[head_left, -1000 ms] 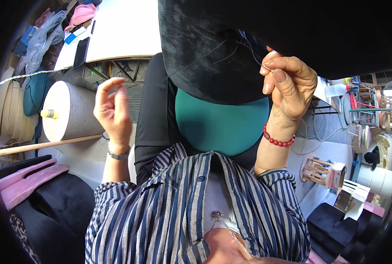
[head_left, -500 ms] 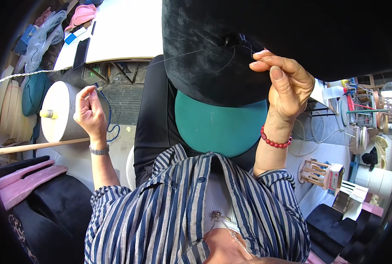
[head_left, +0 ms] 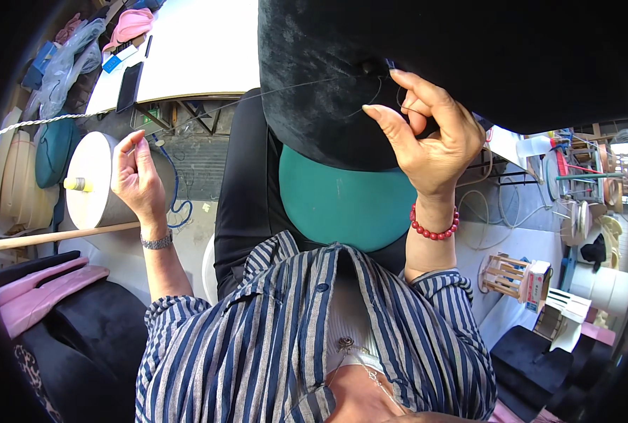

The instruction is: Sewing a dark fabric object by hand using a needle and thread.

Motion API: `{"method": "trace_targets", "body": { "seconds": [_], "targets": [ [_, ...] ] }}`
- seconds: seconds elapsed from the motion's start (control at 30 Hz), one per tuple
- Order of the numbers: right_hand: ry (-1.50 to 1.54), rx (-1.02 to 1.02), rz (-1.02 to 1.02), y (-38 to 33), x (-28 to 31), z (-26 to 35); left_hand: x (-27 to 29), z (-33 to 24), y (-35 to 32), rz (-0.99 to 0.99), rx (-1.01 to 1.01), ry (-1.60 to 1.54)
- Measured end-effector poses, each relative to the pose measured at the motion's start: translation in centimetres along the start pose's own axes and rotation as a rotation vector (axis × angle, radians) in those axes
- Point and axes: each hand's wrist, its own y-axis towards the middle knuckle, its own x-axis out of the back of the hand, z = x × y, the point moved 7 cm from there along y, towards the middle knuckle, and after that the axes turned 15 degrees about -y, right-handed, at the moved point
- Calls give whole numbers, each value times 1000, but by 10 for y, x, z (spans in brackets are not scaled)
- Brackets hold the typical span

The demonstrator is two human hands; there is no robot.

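Black velvet upholstery (head_left: 307,120) fills the upper right, with a dark dimple in its face. A thin thread (head_left: 265,94) runs taut from that dimple down to the left. My left hand (head_left: 138,176), raised on the left, pinches the thread's far part between thumb and forefinger. At the velvet is my right hand (head_left: 434,134), its thumb and forefinger spread apart and the other fingers partly curled. Fine dark loops of thread curve beside these fingers. Any needle is too fine to make out. Below the velvet shows a teal rounded surface (head_left: 349,201).
A white tabletop (head_left: 201,49) stands far left, with a pink cloth and plastic bags beside it. A large pale roll (head_left: 92,180) and a wooden rod (head_left: 60,235) lie left of my left hand. Black and pink padded pieces are at lower left; a small wooden rack (head_left: 506,277) sits right.
My right thumb and forefinger have parted, and that hand has shifted left and turned against the velvet. My left hand has moved slightly left, still pinching.
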Motion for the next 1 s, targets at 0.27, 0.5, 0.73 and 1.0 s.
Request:
{"method": "trace_targets", "body": {
  "seconds": [0.27, 0.5, 0.73, 1.0],
  "targets": [
    [-165, 40, -85, 5, -5, 5, -8, 8, -7, -2, 45, -67],
    [-267, -49, -72, 4, -9, 10, -16, 13, -14, 20, 89, -111],
    [-112, -93, -101, -4, -9, 0, -25, 15, -19, 85, 134, -56],
    [91, -104, -157, -7, -6, -9, -33, 22, -20, 261, 12, 114]
  ]
}}
